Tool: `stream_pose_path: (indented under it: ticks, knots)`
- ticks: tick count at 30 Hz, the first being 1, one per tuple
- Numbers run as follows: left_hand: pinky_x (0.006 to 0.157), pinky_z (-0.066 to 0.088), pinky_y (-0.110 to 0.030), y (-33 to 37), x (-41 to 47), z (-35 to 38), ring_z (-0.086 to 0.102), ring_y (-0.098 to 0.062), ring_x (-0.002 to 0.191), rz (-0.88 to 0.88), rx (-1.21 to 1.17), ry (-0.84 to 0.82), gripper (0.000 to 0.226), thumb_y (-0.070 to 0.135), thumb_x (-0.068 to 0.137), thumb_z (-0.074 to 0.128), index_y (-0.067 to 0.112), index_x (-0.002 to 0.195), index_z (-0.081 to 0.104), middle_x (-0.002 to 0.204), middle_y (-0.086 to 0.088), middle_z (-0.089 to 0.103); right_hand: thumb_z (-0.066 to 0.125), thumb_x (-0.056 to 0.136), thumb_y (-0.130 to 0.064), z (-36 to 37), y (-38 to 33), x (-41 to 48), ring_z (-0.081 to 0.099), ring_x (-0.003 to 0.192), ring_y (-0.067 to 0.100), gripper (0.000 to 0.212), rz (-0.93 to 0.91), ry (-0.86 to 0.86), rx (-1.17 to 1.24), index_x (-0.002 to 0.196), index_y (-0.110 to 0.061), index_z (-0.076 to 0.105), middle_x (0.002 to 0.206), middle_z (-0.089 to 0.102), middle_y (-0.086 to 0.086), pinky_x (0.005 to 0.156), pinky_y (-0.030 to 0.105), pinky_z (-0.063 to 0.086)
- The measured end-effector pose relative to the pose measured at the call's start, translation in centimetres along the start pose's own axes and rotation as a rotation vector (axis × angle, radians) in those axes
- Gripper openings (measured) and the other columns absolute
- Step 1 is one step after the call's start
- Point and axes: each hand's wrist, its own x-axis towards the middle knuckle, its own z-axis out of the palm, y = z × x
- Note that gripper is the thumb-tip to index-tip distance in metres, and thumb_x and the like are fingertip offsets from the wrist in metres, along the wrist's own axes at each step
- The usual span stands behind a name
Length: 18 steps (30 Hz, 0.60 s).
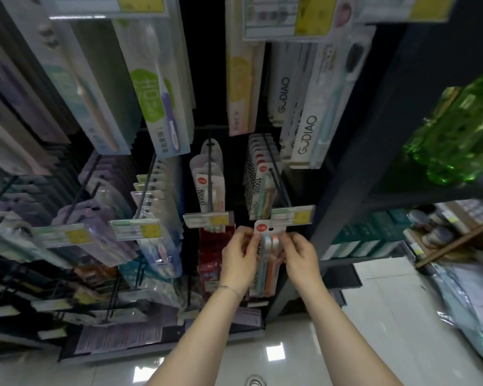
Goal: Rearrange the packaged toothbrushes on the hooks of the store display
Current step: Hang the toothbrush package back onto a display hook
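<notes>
Up close on the head camera, a person's two hands hold one packaged toothbrush set upright before a dark store display. The left hand, a thin bracelet at its wrist, pinches the pack's left edge with curled fingers. The right hand grips the right edge the same way, fingers bent round the card. Blue and orange brushes show through the clear front between the two hands.

The pack's rounded top sits just under a yellow-and-white price tag at the tip of a black hook. Whether the pack is threaded on that hook cannot be told. A row of similar packs hangs on the hook behind the tag. To the left, a second hook carries more packs marked "10000". Boxes lettered GUDIAO hang above, and green bottles stand on a shelf at right. Pale floor tiles shine below.
</notes>
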Motion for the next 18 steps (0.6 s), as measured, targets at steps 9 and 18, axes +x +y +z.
stream_pose_path:
  ticks: [9,18]
  knots:
    - [0.08,0.057,-0.049,2.5,2.5,2.2,0.068,-0.02,0.087,0.024,-0.056,-0.037,0.01,0.02,0.099,0.057,0.021,0.092,0.063,0.09,0.003,0.071,0.052,0.099,-0.016,-0.5,-1.3,1.7,0.063,0.073,0.018,0.025,0.007,0.248,0.138,0.085,-0.025,0.071,0.078,0.072,0.0,0.07,0.039,0.052]
    - [0.074,0.056,-0.052,2.6,2.5,2.6,0.067,-0.026,0.087,0.063,-0.092,-0.006,0.007,0.016,0.099,0.057,0.017,0.093,0.06,0.091,-0.003,0.07,0.053,0.096,-0.006,-0.5,-2.6,1.9,0.066,0.08,0.011,0.026,0.0,0.256,0.192,0.081,-0.02,0.07,0.081,0.072,-0.002,0.072,0.031,0.055]
